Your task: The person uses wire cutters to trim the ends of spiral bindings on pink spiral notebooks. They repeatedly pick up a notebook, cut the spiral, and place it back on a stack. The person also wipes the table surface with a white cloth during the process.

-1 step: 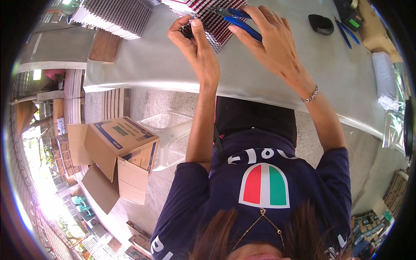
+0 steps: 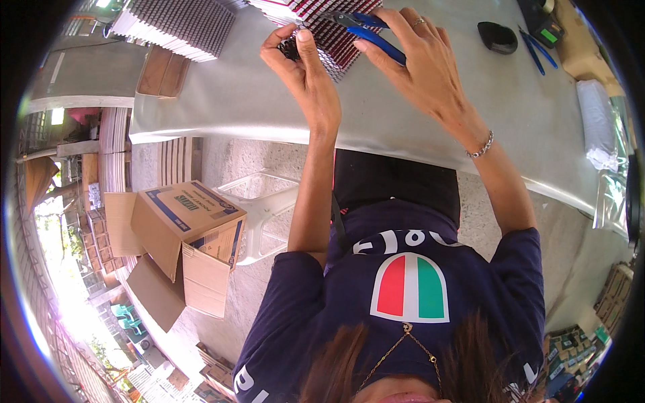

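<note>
My right hand (image 2: 430,74) is closed round the blue handles of a pair of wire cutters (image 2: 377,44). Their metal jaws point left, over a stack of wire-bound books (image 2: 339,48) with dark red and white edges. Beside the jaws, my left hand (image 2: 310,84) is closed, thumb and forefinger pinched near the front corner of the stack. A small tangle of black wire (image 2: 289,48) shows among its fingers. Whether the jaws touch the wire cannot be made out.
A second stack of bound books (image 2: 176,27) stands at the far left by a brown board (image 2: 163,71). To the right lie a black mouse-like object (image 2: 498,37) and blue-handled pliers (image 2: 535,52). An open carton (image 2: 181,208) sits left, near a white plastic stool (image 2: 259,201).
</note>
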`<state>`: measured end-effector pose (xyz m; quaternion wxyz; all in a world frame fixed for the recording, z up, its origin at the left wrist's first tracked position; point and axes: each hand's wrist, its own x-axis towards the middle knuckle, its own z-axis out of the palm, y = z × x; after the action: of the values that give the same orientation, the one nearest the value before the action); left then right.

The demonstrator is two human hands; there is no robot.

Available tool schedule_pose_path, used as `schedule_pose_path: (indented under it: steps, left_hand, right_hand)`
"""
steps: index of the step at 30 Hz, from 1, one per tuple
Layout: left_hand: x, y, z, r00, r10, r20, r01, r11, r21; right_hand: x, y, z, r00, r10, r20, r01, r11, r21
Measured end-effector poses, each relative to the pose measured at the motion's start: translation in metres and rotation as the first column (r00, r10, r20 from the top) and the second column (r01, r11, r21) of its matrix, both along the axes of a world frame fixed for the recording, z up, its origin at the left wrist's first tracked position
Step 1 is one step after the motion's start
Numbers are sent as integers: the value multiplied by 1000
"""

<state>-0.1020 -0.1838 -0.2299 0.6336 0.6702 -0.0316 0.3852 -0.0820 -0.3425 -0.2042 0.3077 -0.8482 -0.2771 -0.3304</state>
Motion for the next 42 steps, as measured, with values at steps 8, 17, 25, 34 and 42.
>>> schedule_pose_path:
  steps: [8,17,25,34,42]
  left_hand:
    - [4,0,-1,999,35,16,-35,998,42]
    - [3,4,-5,999,-31,19,33,991,-130]
    - [-1,0,-6,1000,-14,-4,14,999,-48]
    - [2,7,-15,997,48,-54,-44,996,80]
    - [4,2,-14,994,-91,65,107,945,-309]
  right_hand:
    - [13,10,-6,958,-19,286,18,1000,4]
    - [-1,6,-16,999,40,-29,-35,987,159]
    - [-6,5,-8,989,61,-133,-63,998,-12]
    - [2,16,-24,991,81,-110,-77,996,41]
    - [-1,5,-34,1000,-18,25,18,1000,13]
